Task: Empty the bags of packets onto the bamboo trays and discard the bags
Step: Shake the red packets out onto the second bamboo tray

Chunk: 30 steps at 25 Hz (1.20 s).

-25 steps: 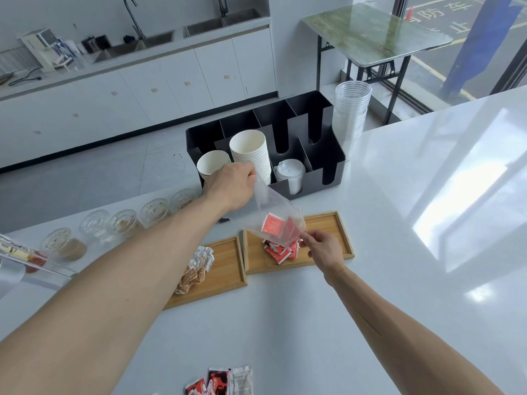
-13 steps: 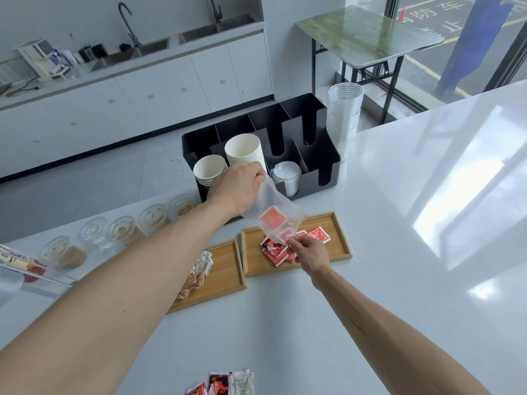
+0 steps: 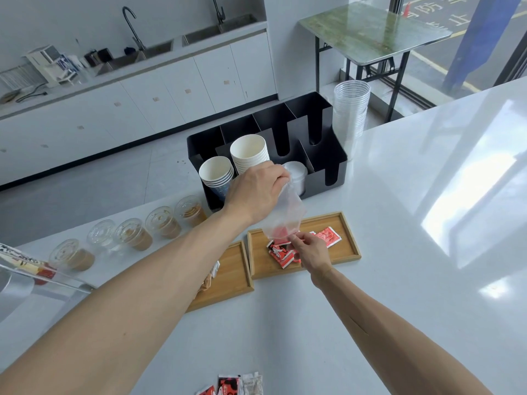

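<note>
My left hand (image 3: 256, 191) pinches the top of a clear plastic bag (image 3: 285, 216), which hangs mouth-down over the right bamboo tray (image 3: 348, 243). One red packet still shows through the bag's lower end. My right hand (image 3: 309, 249) grips the bag's bottom edge just above the tray. Several red packets (image 3: 328, 236) lie scattered on that tray. The left bamboo tray (image 3: 231, 277) holds brown and white packets, mostly hidden behind my left forearm.
A black cup organiser (image 3: 325, 155) with white paper cups (image 3: 248, 152) stands behind the trays, and a stack of clear cups (image 3: 350, 109) beside it. Several lidded drinks (image 3: 134, 233) line the counter's left edge. More packets (image 3: 236, 384) lie at the near edge.
The bag has been tipped further and lowered toward the right tray. More red packets have dropped out onto the tray. My right hand has shifted slightly along the bag's bottom.
</note>
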{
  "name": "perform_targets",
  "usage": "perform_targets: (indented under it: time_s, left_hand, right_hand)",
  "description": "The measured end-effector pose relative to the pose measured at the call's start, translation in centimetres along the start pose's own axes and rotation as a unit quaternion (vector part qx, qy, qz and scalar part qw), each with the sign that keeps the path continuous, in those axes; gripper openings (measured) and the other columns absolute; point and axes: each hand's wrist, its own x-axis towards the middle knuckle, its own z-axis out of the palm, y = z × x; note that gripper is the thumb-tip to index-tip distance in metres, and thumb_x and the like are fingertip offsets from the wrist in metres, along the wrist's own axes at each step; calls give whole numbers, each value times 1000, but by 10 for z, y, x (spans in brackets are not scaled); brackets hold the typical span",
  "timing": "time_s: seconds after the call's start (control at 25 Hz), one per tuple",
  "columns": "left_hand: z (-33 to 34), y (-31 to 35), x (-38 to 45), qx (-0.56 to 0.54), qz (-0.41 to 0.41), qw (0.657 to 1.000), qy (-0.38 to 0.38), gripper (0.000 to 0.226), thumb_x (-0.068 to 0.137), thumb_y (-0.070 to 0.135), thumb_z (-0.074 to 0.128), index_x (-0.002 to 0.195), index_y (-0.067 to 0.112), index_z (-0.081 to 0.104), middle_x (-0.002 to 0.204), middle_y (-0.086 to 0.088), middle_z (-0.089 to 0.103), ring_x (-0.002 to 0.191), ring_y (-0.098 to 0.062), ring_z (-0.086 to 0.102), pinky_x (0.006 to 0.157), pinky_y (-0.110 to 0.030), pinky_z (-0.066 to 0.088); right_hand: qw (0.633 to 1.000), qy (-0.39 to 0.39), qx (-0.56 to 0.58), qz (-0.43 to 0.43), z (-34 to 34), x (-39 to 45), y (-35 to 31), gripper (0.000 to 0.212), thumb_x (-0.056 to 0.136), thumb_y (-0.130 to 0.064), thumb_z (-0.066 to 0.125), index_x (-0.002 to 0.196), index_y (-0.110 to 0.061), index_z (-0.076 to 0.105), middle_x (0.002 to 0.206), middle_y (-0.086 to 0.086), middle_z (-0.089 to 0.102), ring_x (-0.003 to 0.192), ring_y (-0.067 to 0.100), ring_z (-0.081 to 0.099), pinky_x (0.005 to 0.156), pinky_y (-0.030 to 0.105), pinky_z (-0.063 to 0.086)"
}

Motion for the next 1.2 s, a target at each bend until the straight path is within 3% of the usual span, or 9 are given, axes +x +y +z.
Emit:
perform_targets:
  time_s: [0.28,0.4,0.52,0.68,0.76,0.84,1.0,1.08,1.2]
  left_hand:
    - [-3,-15,-11,24,-45,998,26,20,99,27,46,99,21,65,106,3,67,95,-28,61,76,-45,52]
    - [-7,-28,-28,-1,-99,993,56,16,97,25,48,97,20,64,102,5,66,89,-23,59,72,-39,50]
    - [-7,-46,-67,-89,-229,964,97,13,96,22,52,97,18,64,90,9,63,84,-16,56,70,-29,42]
    - [4,-66,-143,-242,-399,875,129,6,95,20,55,95,21,62,94,0,66,83,-20,60,72,-29,47]
    - [10,-73,-190,-302,-443,832,145,5,95,21,56,95,20,61,97,-4,66,74,-18,60,59,-22,49]
    - [15,-79,-238,-341,-475,797,151,8,95,21,58,98,16,63,92,-3,66,69,-12,62,46,-13,45]
    - [23,-87,-328,-476,-541,672,171,7,95,19,61,102,19,60,92,-1,65,76,-17,75,63,-30,48]
    - [25,-89,-366,-529,-565,610,170,17,91,21,65,107,24,59,102,0,66,82,-17,70,68,-31,49]
    - [21,-97,-428,-610,-584,514,149,24,89,19,64,113,23,60,98,1,70,80,-17,66,66,-30,43]
  right_hand:
    - [1000,6,8,1,-7,-7,-1,17,92,-20,62,77,-13,67,72,4,68,53,9,55,36,9,36]
    - [1000,-4,-10,-6,-10,-16,-4,16,89,-23,61,76,-15,64,74,3,65,65,15,54,52,20,40]
    - [999,-29,30,-12,-14,-31,-8,19,89,-20,59,70,-16,56,80,5,58,77,20,51,64,30,40]
    - [990,-108,78,34,-19,-55,0,15,95,-23,53,95,-11,63,100,6,70,92,30,69,77,39,56]
    - [985,-153,58,48,-11,-72,11,24,95,-28,58,106,-7,61,106,5,70,93,31,73,74,41,59]
    - [984,-166,38,52,2,-93,27,25,90,-29,68,103,-10,58,104,3,68,80,24,75,64,35,58]
    - [983,-163,-2,83,31,-130,60,35,85,-9,72,116,-16,57,107,11,69,75,23,70,58,30,53]
    - [976,-196,-8,97,46,-151,73,39,86,-1,69,119,-19,57,107,15,68,78,26,71,59,30,55]
    - [965,-237,-27,112,78,-186,91,39,86,9,63,116,-16,60,98,17,67,76,28,69,60,31,54]
